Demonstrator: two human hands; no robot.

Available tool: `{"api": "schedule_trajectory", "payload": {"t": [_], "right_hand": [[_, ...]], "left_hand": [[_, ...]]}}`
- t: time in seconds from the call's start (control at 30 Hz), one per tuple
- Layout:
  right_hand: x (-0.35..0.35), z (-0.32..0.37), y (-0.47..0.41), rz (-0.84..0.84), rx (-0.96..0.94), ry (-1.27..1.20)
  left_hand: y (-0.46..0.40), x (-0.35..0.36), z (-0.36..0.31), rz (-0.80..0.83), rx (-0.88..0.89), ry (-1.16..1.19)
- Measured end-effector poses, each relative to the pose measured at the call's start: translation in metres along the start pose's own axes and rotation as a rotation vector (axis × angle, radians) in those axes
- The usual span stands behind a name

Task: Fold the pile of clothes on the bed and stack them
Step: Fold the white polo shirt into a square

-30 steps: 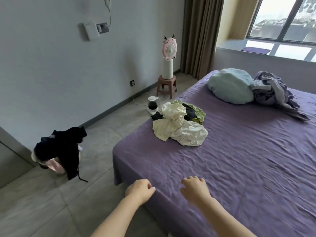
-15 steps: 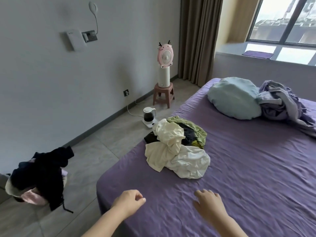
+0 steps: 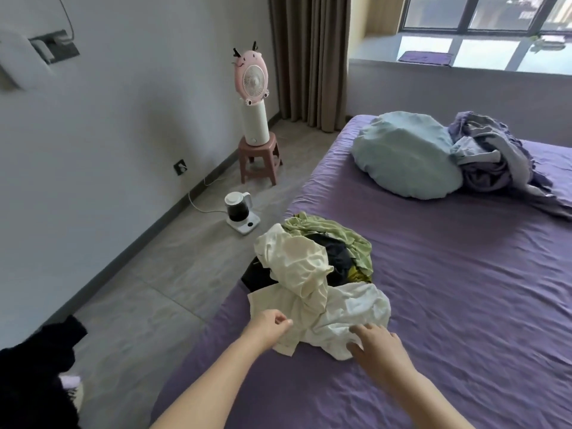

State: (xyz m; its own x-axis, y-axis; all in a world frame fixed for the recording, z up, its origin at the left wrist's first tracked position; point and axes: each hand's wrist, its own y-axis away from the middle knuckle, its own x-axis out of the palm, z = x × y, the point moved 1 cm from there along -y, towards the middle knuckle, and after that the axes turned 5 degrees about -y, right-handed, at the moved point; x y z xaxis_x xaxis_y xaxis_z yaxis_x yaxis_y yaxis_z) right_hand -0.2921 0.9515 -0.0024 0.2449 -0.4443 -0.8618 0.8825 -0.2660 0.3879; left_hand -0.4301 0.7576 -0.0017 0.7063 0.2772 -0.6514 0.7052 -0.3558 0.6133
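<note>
Cream garment (image 3: pixel 322 317) under both relaxed hands (image 3: pixel 322 335)

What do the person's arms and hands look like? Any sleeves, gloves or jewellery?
Both forearms are bare as far as the picture shows: no sleeves in view. The left hand and right hand wear no gloves, and no rings, watch or bracelets can be seen.

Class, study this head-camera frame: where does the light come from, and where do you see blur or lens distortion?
Head view: daylight enters from the window at upper right, leaving the bed evenly lit; the wall fixture at the left edge is smeared and blurred; wide-angle bending tilts the curtain; the clothes pile stays fairly sharp.
</note>
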Motion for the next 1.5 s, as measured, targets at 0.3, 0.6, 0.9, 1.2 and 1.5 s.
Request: {"api": "schedule_trajectory", "payload": {"t": [0.3,0.6,0.9,1.2,1.5], "right_hand": [[-0.002,0.058,-0.137,0.005,0.036,-0.083],[0.019,0.069,-0.233,0.054,0.233,-0.192],[0.0,0.052,-0.226,-0.287,0.285,-0.622],[-0.094,0.037,-0.134,-0.356,0.166,-1.096],[-0.111,0.015,-0.04,-0.167,0.202,-0.833]], "left_hand": [[-0.146,-0.021,-0.001,0.106,-0.068,0.331],[-0.224,0.001,-0.004,0.081,-0.445,1.008],[-0.192,-0.017,-0.036,-0.192,-0.094,0.877],[-0.076,-0.02,-0.101,-0.037,0.39,0.848],[0.041,0.033,-0.104,-0.009,0.728,0.409]]}}
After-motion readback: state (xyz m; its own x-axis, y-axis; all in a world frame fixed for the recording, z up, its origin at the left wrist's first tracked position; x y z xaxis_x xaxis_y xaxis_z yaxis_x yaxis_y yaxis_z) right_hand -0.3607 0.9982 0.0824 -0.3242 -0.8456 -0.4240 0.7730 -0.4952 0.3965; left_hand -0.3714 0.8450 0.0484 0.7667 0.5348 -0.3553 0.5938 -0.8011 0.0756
